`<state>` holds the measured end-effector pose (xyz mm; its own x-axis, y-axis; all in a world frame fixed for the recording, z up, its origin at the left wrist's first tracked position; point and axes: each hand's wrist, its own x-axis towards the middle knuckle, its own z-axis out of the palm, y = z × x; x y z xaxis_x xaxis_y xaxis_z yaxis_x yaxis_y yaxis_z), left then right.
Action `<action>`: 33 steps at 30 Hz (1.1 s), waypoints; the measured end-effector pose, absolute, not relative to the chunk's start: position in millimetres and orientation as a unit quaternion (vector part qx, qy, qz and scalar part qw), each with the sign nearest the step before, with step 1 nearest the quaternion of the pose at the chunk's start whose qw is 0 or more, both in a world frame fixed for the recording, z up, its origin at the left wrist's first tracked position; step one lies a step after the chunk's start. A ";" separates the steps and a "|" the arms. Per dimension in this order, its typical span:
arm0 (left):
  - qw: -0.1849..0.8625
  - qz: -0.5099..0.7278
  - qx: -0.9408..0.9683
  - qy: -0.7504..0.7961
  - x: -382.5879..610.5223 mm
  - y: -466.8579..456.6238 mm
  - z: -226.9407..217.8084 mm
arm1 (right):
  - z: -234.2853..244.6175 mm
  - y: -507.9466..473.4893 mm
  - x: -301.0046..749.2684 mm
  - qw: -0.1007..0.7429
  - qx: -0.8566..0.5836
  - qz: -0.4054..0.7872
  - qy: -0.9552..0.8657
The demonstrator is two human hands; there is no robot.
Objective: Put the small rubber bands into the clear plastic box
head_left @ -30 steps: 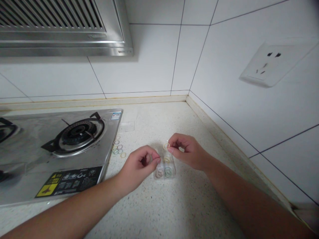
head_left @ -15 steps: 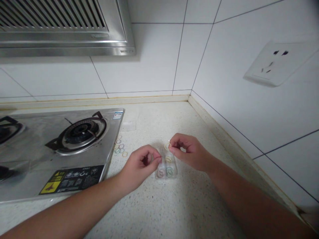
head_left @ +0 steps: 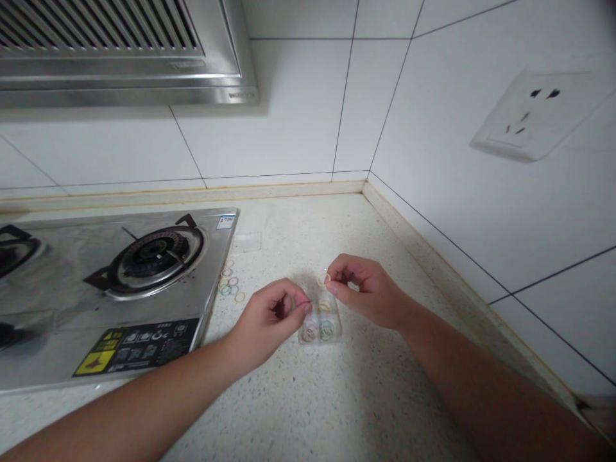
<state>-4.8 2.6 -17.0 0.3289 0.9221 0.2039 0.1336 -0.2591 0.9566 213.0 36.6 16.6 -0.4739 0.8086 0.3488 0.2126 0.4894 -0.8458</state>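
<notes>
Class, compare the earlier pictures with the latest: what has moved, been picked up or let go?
Nothing visibly moved. The right hand still pinches a pale yellow band above the clear box; the left hand stays pinched at the box's left edge, its grip hidden. The loose bands beside the stove lie as before; only the view shifts slightly.

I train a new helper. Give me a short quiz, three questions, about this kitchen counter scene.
1. True or false: the right hand pinches a small band above the clear box.
2. Where do the loose bands lie? A) on the burner B) on the counter beside the stove C) in the socket
3. Fill in: the left hand is at the box's ___ edge.
Key: 1 true; 2 B; 3 left.
</notes>
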 end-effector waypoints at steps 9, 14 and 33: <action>0.465 0.424 0.670 0.394 -4.7 3.0 -18.6 | 16.1 37.7 213.5 0.389 -0.334 0.377 -0.771; 0.464 0.426 0.671 0.392 -4.6 3.5 -18.5 | 15.6 37.8 213.9 0.393 -0.335 0.384 -0.765; 0.465 0.415 0.677 0.392 -5.4 2.0 -18.8 | 13.9 39.6 213.6 0.424 -0.313 0.436 -0.730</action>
